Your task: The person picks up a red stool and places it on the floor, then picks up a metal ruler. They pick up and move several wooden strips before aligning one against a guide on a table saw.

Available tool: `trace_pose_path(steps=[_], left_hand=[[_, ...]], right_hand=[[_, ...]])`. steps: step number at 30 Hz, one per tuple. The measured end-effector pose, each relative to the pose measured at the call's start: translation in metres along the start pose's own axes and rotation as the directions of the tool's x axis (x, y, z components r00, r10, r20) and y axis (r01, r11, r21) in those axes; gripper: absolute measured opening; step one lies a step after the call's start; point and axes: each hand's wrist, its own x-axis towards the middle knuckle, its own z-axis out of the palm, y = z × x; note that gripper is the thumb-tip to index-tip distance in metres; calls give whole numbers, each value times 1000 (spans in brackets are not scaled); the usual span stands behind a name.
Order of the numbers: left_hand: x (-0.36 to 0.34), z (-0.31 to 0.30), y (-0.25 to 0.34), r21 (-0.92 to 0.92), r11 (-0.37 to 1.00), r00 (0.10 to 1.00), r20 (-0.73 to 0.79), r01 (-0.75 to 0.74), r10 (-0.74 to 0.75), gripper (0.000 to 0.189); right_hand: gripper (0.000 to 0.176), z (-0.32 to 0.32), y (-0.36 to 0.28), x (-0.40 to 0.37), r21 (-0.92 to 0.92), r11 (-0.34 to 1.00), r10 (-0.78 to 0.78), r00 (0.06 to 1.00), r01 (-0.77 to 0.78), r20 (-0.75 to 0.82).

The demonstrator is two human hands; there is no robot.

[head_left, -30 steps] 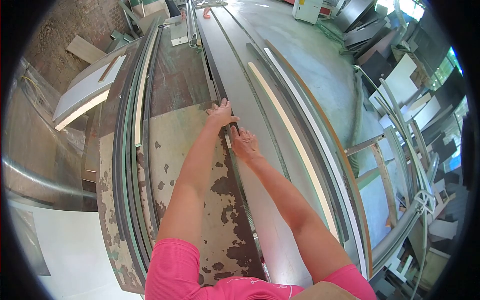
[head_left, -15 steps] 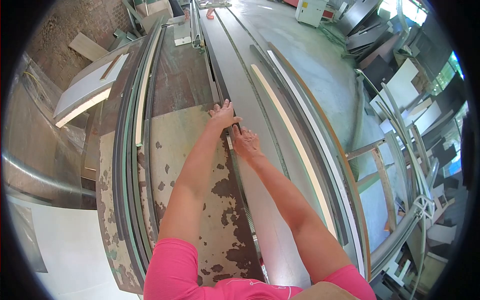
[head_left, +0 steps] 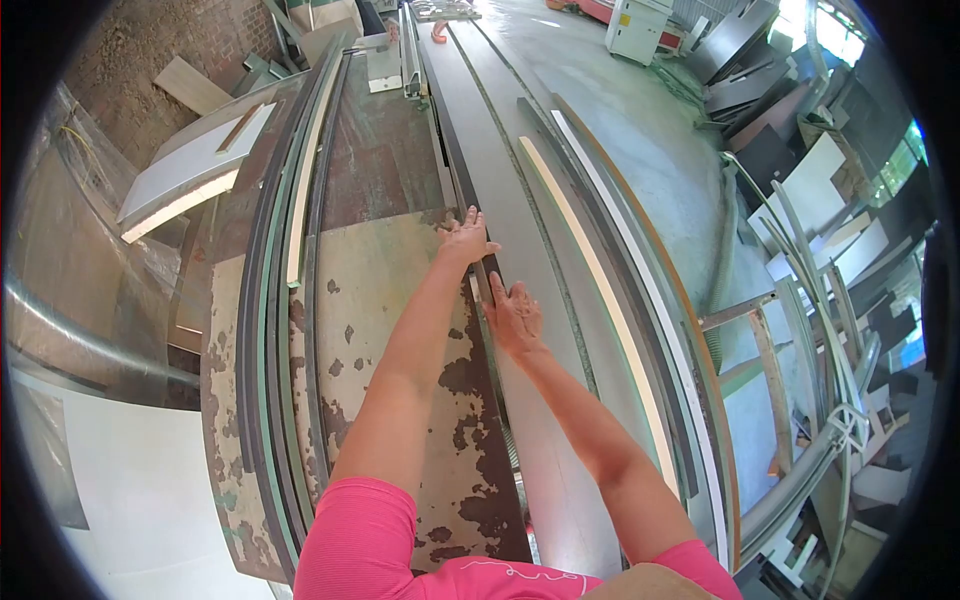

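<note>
A long dark narrow strip (head_left: 457, 180) lies lengthwise along the seam of a saw-type work table, beside the smooth grey metal bed (head_left: 500, 150). My left hand (head_left: 466, 240) rests over the strip with its fingers spread and thumb stretched to the right. Closer to me, my right hand (head_left: 515, 317) lies flat on the grey bed, fingers stretched forward and their tips at the strip's near end. Neither hand is wrapped around anything. What lies directly under my left palm is hidden.
Several long strips lie on the left part of the table, among them a pale strip (head_left: 308, 190). More lie on the right, with a cream strip (head_left: 590, 260) and a white strip (head_left: 625, 230). A white panel (head_left: 205, 145) is at the left; a metal rack (head_left: 760, 370) stands right.
The whole scene has shifted slightly right and down in view. My right hand sits a little farther back from my left hand, its fingers straighter.
</note>
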Motion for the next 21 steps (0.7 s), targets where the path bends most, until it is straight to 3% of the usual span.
trace_pose_path(steps=[6, 21], left_hand=[[2, 1, -1, -29, 1000, 1000, -3, 9, -9, 82], [16, 0, -3, -11, 1000, 1000, -18, 16, -16, 81]], right_hand=[[48, 0, 6, 8, -46, 987, -157, 983, 153, -92], [49, -4, 5, 21, -57, 990, -131, 991, 132, 19]])
